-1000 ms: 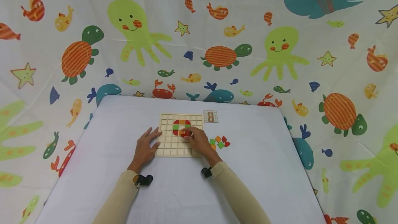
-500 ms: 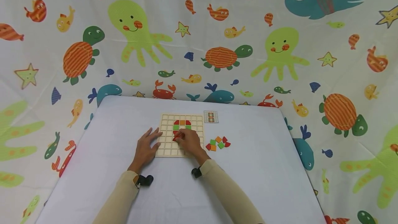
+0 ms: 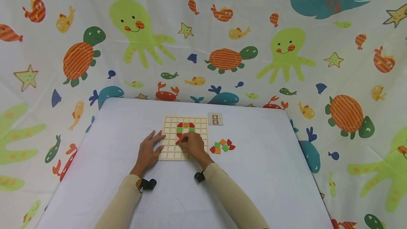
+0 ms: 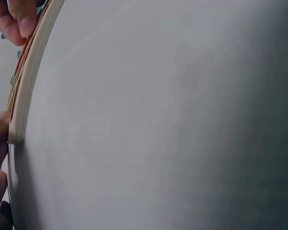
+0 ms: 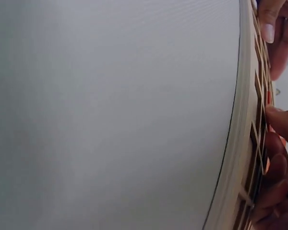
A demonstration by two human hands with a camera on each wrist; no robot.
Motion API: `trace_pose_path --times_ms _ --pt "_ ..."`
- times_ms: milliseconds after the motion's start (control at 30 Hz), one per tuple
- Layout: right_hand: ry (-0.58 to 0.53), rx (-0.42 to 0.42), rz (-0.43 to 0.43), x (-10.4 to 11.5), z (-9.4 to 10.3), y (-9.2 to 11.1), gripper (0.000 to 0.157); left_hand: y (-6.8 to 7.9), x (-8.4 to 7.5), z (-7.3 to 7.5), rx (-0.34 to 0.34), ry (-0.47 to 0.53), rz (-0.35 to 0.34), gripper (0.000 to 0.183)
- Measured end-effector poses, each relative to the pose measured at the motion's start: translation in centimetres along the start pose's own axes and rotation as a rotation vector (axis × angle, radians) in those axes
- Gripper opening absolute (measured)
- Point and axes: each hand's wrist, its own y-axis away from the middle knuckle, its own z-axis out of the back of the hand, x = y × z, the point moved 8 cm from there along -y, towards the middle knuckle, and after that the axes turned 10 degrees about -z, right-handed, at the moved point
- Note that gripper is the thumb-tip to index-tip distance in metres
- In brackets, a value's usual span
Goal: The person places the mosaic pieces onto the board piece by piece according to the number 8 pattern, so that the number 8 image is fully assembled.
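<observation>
The left hand [image 3: 149, 151], with fingers extended and grasping nothing, touches the left edge of the wooden grid board [image 3: 169, 153]. Over its lower squares, a red piece [image 3: 177, 143] (partly covered) is pinched by the right hand [image 3: 193, 145]. Further right are a pattern card [image 3: 215, 119] and coloured pieces [image 3: 225, 148].

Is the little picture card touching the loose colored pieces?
Apart. The head view shows bare white cloth between the picture card and the loose pieces.

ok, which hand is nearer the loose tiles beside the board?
Right. The right hand is over the board, pinching a red piece, left of the loose tiles; the left hand is at the board's left edge, farther off.
</observation>
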Motion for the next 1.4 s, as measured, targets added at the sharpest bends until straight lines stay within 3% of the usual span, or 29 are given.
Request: trace_pose_path --times_ms 167,400,933,1133,1400 --pt "-0.097 0.007 -0.009 -1.1 0.7 0.5 0.004 0.0 0.2 -0.1 0.002 0.001 0.009 0.049" --pt "-0.238 -0.067 -0.026 -3.8 3.9 1.1 0.009 0.0 0.2 0.0 -0.004 0.006 -0.004 0.049" --pt "-0.234 -0.235 -0.098 -12.1 11.2 2.2 0.019 0.1 0.7 0.0 -0.012 0.011 -0.014 0.049" --pt "-0.175 -0.266 -0.152 -13.9 12.3 2.6 0.023 0.1 0.7 0.0 -0.024 0.000 -0.023 0.049" --pt "-0.113 -0.245 -0.164 -14.4 12.2 2.7 0.028 0.1 0.5 -0.1 0.005 0.008 -0.003 0.049"
